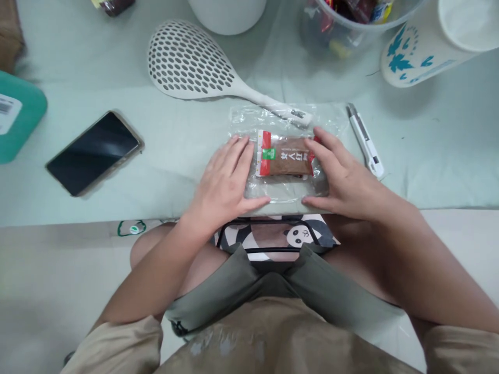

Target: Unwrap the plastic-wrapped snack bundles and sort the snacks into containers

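Observation:
A brown snack packet with red ends and white lettering lies on a clear plastic bag near the table's front edge. Part of another packet seems to show beneath it. My left hand rests on the bag's left side, fingers stretched out, thumb pointing toward the middle. On the other side, my right hand has its fingers and thumb spread apart, with the fingertips at the packet's red right end. Just beyond the bag's far edge reaches the handle of a white slotted skimmer.
Right of the bag lies a white utility knife; a dark phone lies left. Along the back stand a clear tub of wrapped snacks, a paper cup and a white container. A green container sits far left.

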`<state>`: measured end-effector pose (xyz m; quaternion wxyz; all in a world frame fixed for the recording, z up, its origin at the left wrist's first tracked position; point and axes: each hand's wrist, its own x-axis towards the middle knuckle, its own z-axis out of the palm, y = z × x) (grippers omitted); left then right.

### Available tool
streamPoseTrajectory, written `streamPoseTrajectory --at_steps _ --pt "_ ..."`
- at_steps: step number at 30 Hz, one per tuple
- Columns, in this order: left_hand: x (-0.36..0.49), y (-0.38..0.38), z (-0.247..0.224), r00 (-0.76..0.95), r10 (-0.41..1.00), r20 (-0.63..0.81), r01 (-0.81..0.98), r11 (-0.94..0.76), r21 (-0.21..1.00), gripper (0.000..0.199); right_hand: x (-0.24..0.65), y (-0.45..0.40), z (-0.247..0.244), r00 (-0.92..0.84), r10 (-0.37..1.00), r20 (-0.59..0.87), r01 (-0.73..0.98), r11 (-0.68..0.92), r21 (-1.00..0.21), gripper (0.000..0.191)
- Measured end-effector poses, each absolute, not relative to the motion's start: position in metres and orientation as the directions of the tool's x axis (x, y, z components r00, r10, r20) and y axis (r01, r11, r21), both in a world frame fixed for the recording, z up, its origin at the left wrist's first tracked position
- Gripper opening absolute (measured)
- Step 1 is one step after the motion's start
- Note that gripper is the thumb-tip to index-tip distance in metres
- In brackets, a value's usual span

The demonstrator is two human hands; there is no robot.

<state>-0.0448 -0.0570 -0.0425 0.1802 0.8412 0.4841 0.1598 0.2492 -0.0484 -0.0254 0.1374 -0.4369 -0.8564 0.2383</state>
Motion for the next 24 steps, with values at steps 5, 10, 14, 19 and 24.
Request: streamPoseTrajectory --at_steps 5,10,14,19,24 --pt "-0.046 -0.058 -0.04 0.477 0.874 0.09 0.753 -0.459 0.472 0.112 0.252 -0.046 -0.013 -0.574 0.817 0.053 0.678 0.511 -0.528 0.087" --pt "-0.043 -0.051 -0.027 0.401 0.878 0.263 0.682 -0.478 0.553 0.071 0.228 -0.035 0.007 -0.304 0.917 0.256 0.782 0.394 -0.483 0.031" --pt "-0.033 -0.048 -0.029 0.324 0.905 0.276 0.717 -0.425 0.552 0.041 0.202 -0.029 0.003 -0.455 0.869 0.196 0.737 0.49 -0.466 0.037" --pt "-0.03 -0.049 -0.038 0.381 0.9 0.212 0.732 -0.433 0.526 0.05 0.196 -0.028 -0.01 -0.497 0.864 0.082 0.772 0.483 -0.412 0.059" --pt "-0.032 -0.051 -0.034 0.437 0.893 0.105 0.766 -0.431 0.478 0.077 0.199 -0.03 -0.013 -0.5 0.866 0.009 0.799 0.465 -0.381 0.071"
